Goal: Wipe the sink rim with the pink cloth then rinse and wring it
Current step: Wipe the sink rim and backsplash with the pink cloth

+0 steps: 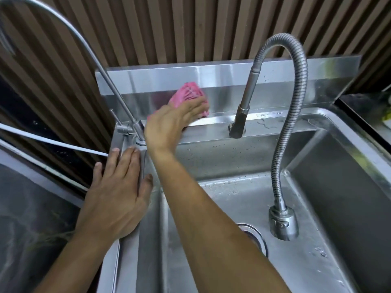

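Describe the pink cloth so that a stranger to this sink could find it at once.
Start at the steel sink's back rim, under the upright splashback. Left of the flexible hose tap's base, the right hand presses the pink cloth there. It is the only pink, soft thing among grey metal.

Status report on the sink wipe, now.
Right hand presses pink cloth on back rim. Left hand flat on left rim. Flexible faucet stands just right of cloth.

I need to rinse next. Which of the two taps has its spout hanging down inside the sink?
The corrugated flexible tap on the right; its head hangs low in the basin. The thin smooth tap arches out of view.
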The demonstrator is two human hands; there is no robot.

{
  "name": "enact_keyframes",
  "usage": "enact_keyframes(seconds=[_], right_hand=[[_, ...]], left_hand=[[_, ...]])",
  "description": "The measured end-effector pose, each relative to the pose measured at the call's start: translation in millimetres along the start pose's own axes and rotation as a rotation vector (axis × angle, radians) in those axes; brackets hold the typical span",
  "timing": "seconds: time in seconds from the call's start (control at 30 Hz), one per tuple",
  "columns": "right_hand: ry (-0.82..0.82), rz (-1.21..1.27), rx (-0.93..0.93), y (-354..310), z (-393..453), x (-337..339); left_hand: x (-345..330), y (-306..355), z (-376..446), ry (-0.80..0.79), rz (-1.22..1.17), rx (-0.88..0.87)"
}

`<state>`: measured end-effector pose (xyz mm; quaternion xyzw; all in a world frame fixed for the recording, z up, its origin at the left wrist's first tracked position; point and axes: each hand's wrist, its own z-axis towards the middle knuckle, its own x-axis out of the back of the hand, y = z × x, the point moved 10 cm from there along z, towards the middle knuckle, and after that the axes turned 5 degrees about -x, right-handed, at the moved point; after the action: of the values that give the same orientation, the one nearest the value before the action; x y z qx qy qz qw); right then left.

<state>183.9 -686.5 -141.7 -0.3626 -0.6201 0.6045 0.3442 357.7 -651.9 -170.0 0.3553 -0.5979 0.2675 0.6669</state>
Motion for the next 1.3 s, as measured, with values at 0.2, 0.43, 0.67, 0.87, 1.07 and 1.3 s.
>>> enact_keyframes(seconds=[0.2,0.43,0.67,0.87,1.07,1.3], right_hand=[[0.146,0.037,0.124,-2,50,41],[0.359,0.094,0.102,-8,58,52],[0.291,0.236,-0.095,3,37,19],[0.456,0.2,-0.001,-3,59,64],[0.243,0.235,0.027,-20,32,79],[-0.251,0.077,-0.273,0,27,75]], left_hand=[[-1,0,1,-0.002,-0.002,-0.012],[-1,0,1,0.015,0.003,-0.019],[2,1,1,0.002,-0.015,-0.009],[0,0,1,0.012,-0.025,-0.013],[0,0,3,0.015,-0.008,-0.014],[-2,-2,3,0.002,0.003,0.001]])
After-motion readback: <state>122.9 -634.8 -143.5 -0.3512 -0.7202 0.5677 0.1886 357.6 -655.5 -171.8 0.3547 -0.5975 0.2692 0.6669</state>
